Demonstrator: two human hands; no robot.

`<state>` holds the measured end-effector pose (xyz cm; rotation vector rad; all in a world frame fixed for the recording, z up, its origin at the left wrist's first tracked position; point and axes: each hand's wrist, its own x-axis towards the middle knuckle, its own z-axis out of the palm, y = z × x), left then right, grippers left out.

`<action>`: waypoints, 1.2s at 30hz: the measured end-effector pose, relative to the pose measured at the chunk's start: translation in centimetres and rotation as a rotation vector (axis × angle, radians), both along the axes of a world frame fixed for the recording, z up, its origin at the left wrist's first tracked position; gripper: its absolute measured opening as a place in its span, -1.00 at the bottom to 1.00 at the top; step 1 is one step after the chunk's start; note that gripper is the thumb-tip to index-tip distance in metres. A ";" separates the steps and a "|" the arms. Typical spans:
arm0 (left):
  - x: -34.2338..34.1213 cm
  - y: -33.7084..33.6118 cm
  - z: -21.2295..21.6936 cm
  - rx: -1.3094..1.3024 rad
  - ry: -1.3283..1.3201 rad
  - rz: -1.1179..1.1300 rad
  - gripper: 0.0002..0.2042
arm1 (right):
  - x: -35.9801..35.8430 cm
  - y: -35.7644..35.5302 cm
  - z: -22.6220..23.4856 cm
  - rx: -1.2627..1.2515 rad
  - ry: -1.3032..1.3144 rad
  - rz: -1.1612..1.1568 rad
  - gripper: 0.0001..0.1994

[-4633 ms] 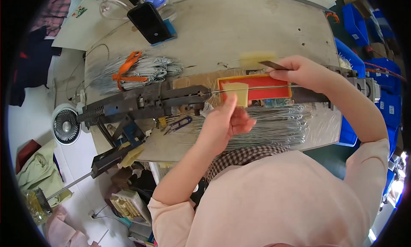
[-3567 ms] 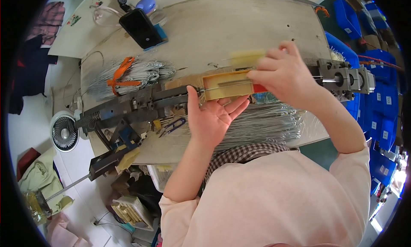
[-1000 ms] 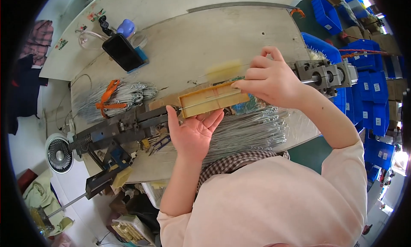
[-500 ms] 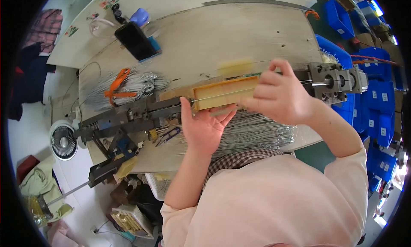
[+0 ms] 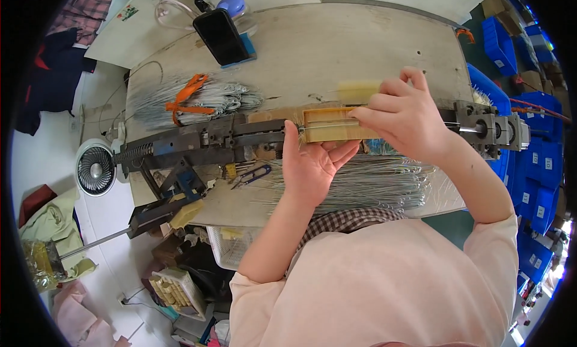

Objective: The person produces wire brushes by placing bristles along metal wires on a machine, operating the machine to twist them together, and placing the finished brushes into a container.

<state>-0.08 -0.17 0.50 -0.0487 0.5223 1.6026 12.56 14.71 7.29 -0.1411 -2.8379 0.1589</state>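
A shallow yellow tray (image 5: 324, 134) lies in the long dark metal machine (image 5: 246, 130), and a thin metal wire (image 5: 333, 126) runs lengthwise over it. My left hand (image 5: 309, 170) is palm up at the tray's near left corner. Its thumb stands up by the machine's end, and its fingers stretch along the near side, partly beneath the tray. My right hand (image 5: 409, 118) is over the tray's right part, with thumb and index finger closed around the wire; the exact grip is partly hidden. Below both hands lies a bundle of loose wires (image 5: 384, 185).
Another wire bundle with an orange tie (image 5: 192, 97) lies at the left, near a propped phone (image 5: 219, 36). Pliers (image 5: 252, 176) rest before the machine. A metal clamp block (image 5: 487, 127) is at its right end, a small fan (image 5: 96, 170) far left, blue bins (image 5: 535, 179) far right.
My right hand has moved left and toward the tray's far edge, covering more of it. My left hand keeps nearly the same place by the tray. The whole view has shifted.
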 end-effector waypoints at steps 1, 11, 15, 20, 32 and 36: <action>0.0 0.0 0.2 -0.014 0.027 -0.001 -0.22 | -0.1 0.4 -0.1 0.003 -0.047 0.017 -0.77; 0.1 0.0 0.6 -0.085 0.059 0.023 -0.20 | 1.9 0.3 2.4 -0.119 0.252 -0.131 -0.86; 0.0 -0.1 -0.2 -0.070 0.025 0.044 -0.24 | 5.2 -3.1 3.0 -0.283 -0.050 -0.386 -0.80; 0.2 0.1 -0.3 -0.076 -0.017 0.040 -0.23 | 6.2 -5.7 1.3 -0.152 -0.023 -0.468 -0.55; 0.9 0.3 0.4 -0.140 0.059 0.058 -0.23 | 5.8 -7.0 -0.6 0.012 -0.096 -0.441 -0.43; 0.8 0.0 0.8 -0.109 0.087 0.043 -0.27 | 5.3 -7.3 -0.5 0.037 -0.097 -0.437 -0.45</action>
